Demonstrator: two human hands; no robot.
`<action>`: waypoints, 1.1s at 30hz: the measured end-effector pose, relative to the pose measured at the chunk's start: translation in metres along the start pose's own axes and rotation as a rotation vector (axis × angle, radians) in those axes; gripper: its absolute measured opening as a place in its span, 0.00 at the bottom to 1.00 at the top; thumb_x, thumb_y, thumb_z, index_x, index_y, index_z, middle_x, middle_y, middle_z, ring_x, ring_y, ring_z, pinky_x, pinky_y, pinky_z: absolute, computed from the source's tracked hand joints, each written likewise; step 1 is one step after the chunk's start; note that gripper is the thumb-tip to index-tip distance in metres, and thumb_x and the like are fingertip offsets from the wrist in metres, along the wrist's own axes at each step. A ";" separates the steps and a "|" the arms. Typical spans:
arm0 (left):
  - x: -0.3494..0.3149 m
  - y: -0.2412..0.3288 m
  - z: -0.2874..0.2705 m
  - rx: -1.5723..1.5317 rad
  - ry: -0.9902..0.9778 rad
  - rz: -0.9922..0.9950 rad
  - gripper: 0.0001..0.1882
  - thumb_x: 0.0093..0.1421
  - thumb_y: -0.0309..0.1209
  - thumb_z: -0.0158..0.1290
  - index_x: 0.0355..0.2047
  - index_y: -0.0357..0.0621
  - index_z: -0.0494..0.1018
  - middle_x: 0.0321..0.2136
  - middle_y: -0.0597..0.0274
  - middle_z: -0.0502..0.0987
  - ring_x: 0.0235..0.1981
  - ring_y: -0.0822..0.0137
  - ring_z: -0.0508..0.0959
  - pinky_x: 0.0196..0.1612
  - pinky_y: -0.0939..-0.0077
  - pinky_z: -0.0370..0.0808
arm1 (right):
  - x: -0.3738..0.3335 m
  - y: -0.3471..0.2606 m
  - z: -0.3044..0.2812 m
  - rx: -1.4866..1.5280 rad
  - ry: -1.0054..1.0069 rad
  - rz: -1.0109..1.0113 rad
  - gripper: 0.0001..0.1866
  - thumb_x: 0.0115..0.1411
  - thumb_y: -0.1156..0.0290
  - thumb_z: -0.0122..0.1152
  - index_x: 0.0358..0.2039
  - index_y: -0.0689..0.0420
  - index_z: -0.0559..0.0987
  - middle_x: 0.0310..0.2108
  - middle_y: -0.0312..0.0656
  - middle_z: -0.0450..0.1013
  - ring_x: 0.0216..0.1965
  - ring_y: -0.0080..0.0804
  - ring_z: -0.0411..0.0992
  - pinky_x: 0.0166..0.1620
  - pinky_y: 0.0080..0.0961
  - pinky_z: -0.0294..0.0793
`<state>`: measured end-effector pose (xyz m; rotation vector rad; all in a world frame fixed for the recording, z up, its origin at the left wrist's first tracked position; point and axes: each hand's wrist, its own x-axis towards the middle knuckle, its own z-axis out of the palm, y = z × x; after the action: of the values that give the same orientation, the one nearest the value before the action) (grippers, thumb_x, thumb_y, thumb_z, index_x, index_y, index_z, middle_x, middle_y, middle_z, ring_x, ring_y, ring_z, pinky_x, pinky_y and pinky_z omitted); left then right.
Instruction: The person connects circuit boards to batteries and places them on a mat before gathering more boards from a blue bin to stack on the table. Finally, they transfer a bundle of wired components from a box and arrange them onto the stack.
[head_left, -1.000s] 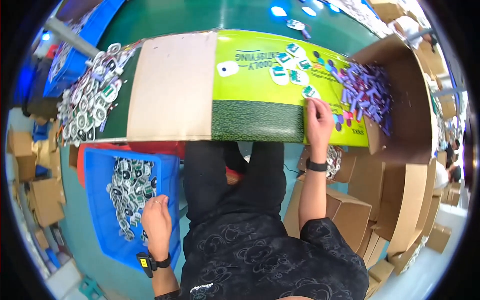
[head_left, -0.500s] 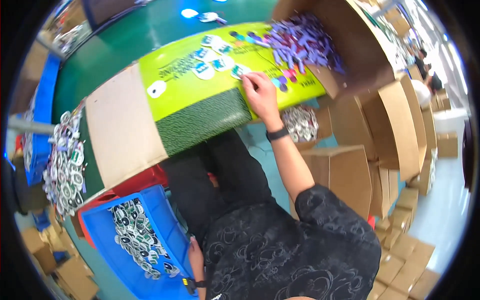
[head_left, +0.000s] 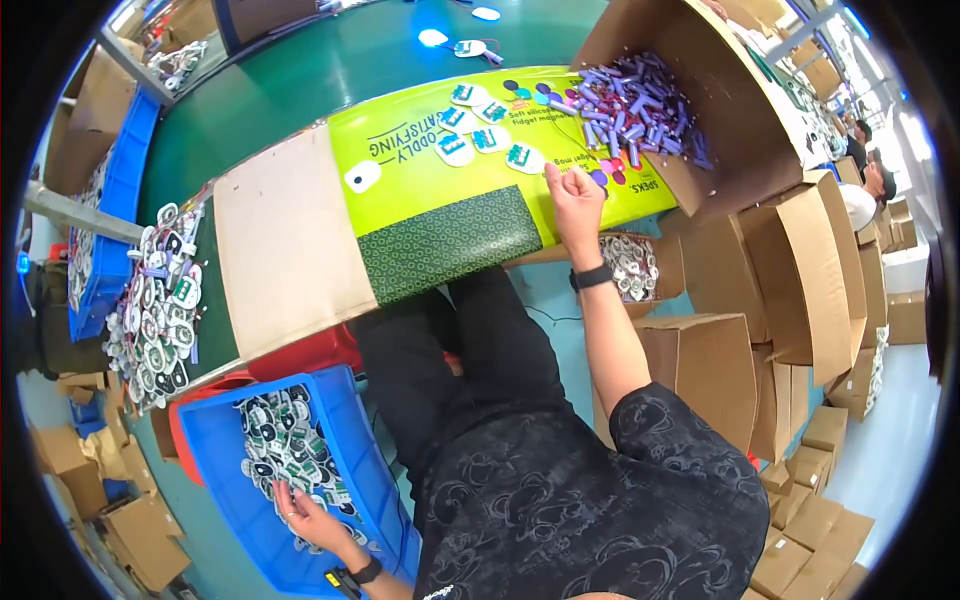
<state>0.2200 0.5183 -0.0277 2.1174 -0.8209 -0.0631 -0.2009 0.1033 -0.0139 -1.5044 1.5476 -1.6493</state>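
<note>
My left hand (head_left: 308,518) reaches into a blue plastic bin (head_left: 215,515). Its fingers are apart, at the edge of a heap of small white rounded parts with green circuit boards (head_left: 290,440). Over a yellow-green printed sheet on the workbench, my right hand (head_left: 577,205) is curled closed; whatever its fingers hold, if anything, is hidden. Just left of its fingertips lies a white part with a green board (head_left: 524,157). Several similar parts (head_left: 456,148) are spread farther left, and a white disc with a dark centre (head_left: 363,177) lies apart from them.
A tipped cardboard box (head_left: 735,125) at the back right spills purple cylinders with wires (head_left: 640,105). White wired parts (head_left: 160,310) are heaped at the bench's left end. Open cartons (head_left: 700,370) stand on my right. A lit part (head_left: 433,38) sits on the green surface beyond.
My left hand has moved from beside the blue bin's near rim to over the parts inside it. My right hand stays closed beside the white parts. The whole view has shifted slightly.
</note>
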 end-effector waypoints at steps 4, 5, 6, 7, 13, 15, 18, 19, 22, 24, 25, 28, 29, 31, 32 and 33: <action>0.005 -0.087 -0.027 -0.223 0.069 -0.250 0.19 0.69 0.26 0.48 0.58 0.30 0.69 0.59 0.49 0.72 0.57 0.60 0.74 0.59 0.69 0.70 | 0.005 0.008 -0.002 0.043 0.020 -0.009 0.24 0.60 0.77 0.61 0.17 0.55 0.55 0.16 0.26 0.50 0.22 0.14 0.47 0.24 0.23 0.48; 0.006 -0.099 -0.033 -0.211 0.053 -0.307 0.19 0.69 0.25 0.48 0.58 0.30 0.69 0.59 0.49 0.72 0.57 0.60 0.74 0.59 0.69 0.70 | 0.005 0.009 -0.003 0.057 0.036 0.023 0.25 0.59 0.77 0.62 0.17 0.55 0.54 0.16 0.26 0.49 0.23 0.14 0.47 0.24 0.23 0.48; 0.008 -0.112 -0.038 -0.203 0.039 -0.363 0.20 0.69 0.25 0.48 0.59 0.30 0.69 0.59 0.49 0.72 0.56 0.61 0.74 0.59 0.69 0.70 | 0.008 0.008 -0.002 0.073 0.052 0.051 0.25 0.57 0.77 0.64 0.17 0.55 0.54 0.17 0.26 0.48 0.23 0.14 0.46 0.24 0.22 0.47; 0.005 -0.141 -0.043 -0.169 0.100 -0.378 0.20 0.69 0.27 0.48 0.59 0.30 0.69 0.54 0.50 0.75 0.51 0.63 0.75 0.56 0.71 0.70 | 0.010 0.006 0.000 -0.057 -0.037 0.087 0.21 0.55 0.75 0.66 0.19 0.57 0.59 0.16 0.28 0.54 0.20 0.17 0.52 0.24 0.24 0.55; -0.002 -0.206 -0.045 0.088 0.045 -0.459 0.24 0.65 0.29 0.52 0.60 0.33 0.69 0.61 0.45 0.70 0.60 0.53 0.71 0.62 0.63 0.66 | 0.063 -0.062 0.067 -0.584 -0.471 -0.468 0.38 0.54 0.51 0.70 0.62 0.51 0.67 0.64 0.56 0.59 0.66 0.53 0.55 0.66 0.46 0.55; 0.001 -0.213 -0.031 0.231 0.015 -0.472 0.26 0.65 0.33 0.52 0.61 0.35 0.68 0.64 0.44 0.66 0.64 0.50 0.66 0.66 0.61 0.60 | 0.080 -0.059 0.085 -0.753 -0.536 -0.483 0.46 0.54 0.43 0.68 0.70 0.46 0.61 0.72 0.57 0.47 0.74 0.56 0.42 0.71 0.52 0.44; 0.001 -0.230 -0.023 0.267 0.017 -0.489 0.26 0.65 0.35 0.53 0.62 0.37 0.67 0.63 0.44 0.67 0.65 0.49 0.65 0.66 0.61 0.60 | 0.090 -0.041 0.102 -1.039 -0.679 -0.460 0.49 0.55 0.32 0.60 0.72 0.38 0.57 0.74 0.54 0.39 0.74 0.59 0.35 0.71 0.60 0.36; 0.001 -0.232 -0.021 0.288 -0.002 -0.491 0.27 0.65 0.36 0.53 0.62 0.37 0.68 0.63 0.44 0.67 0.65 0.50 0.65 0.66 0.61 0.60 | 0.090 -0.037 0.101 -1.016 -0.754 -0.373 0.48 0.56 0.31 0.57 0.72 0.38 0.56 0.75 0.53 0.39 0.75 0.58 0.34 0.70 0.61 0.35; 0.002 -0.246 -0.020 0.306 -0.033 -0.435 0.27 0.65 0.37 0.54 0.62 0.37 0.67 0.63 0.45 0.67 0.65 0.51 0.65 0.66 0.61 0.60 | 0.082 -0.017 0.089 -0.971 -0.766 -0.349 0.43 0.60 0.33 0.53 0.71 0.38 0.59 0.74 0.52 0.42 0.75 0.56 0.38 0.71 0.59 0.37; 0.000 -0.233 -0.012 0.308 -0.004 -0.494 0.28 0.65 0.37 0.54 0.62 0.37 0.67 0.62 0.45 0.68 0.64 0.50 0.66 0.66 0.61 0.61 | 0.078 -0.006 0.080 -0.907 -0.672 -0.421 0.39 0.61 0.33 0.51 0.68 0.39 0.64 0.72 0.51 0.48 0.73 0.56 0.43 0.70 0.59 0.38; -0.003 -0.232 -0.013 0.367 0.010 -0.496 0.29 0.65 0.38 0.55 0.62 0.35 0.66 0.61 0.45 0.68 0.64 0.50 0.66 0.66 0.61 0.61 | 0.075 -0.005 0.078 -0.918 -0.648 -0.465 0.35 0.64 0.36 0.49 0.67 0.39 0.66 0.71 0.50 0.51 0.72 0.55 0.46 0.70 0.57 0.41; -0.026 -0.256 -0.048 0.437 -0.020 -0.592 0.28 0.65 0.37 0.55 0.60 0.31 0.67 0.61 0.42 0.68 0.61 0.47 0.68 0.65 0.59 0.63 | 0.064 -0.003 0.098 -0.835 -0.762 -0.430 0.34 0.63 0.41 0.54 0.67 0.38 0.67 0.71 0.53 0.50 0.72 0.59 0.43 0.69 0.60 0.43; -0.035 -0.278 -0.030 0.126 0.083 -0.601 0.26 0.64 0.34 0.56 0.59 0.31 0.68 0.60 0.41 0.69 0.60 0.47 0.69 0.64 0.58 0.64 | 0.067 -0.009 0.099 -1.158 -0.687 -0.598 0.33 0.63 0.44 0.58 0.67 0.38 0.67 0.70 0.58 0.51 0.71 0.63 0.46 0.68 0.63 0.46; -0.030 -0.289 0.000 0.123 -0.031 -0.444 0.25 0.62 0.30 0.56 0.59 0.33 0.68 0.58 0.42 0.71 0.59 0.48 0.70 0.64 0.58 0.64 | 0.075 -0.049 0.087 -0.991 -0.600 -0.844 0.35 0.59 0.55 0.67 0.66 0.44 0.68 0.67 0.56 0.59 0.67 0.62 0.57 0.67 0.58 0.55; -0.007 -0.239 0.022 0.008 0.011 -0.523 0.24 0.62 0.31 0.57 0.57 0.34 0.70 0.58 0.42 0.71 0.59 0.48 0.70 0.64 0.58 0.63 | 0.065 -0.093 0.093 -0.904 -0.595 -0.877 0.34 0.59 0.64 0.68 0.66 0.48 0.68 0.66 0.54 0.62 0.67 0.57 0.57 0.67 0.49 0.57; -0.010 -0.249 0.020 0.134 0.014 -0.490 0.24 0.61 0.32 0.58 0.56 0.34 0.70 0.57 0.41 0.71 0.60 0.47 0.69 0.65 0.57 0.62 | 0.043 -0.136 0.107 -0.770 -0.649 -0.880 0.28 0.62 0.73 0.62 0.63 0.56 0.70 0.66 0.52 0.63 0.68 0.50 0.59 0.68 0.42 0.58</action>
<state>0.3378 0.6174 -0.2241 2.4000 -0.2882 -0.2563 -0.0727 0.0596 0.1027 -3.0475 1.2261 -0.6390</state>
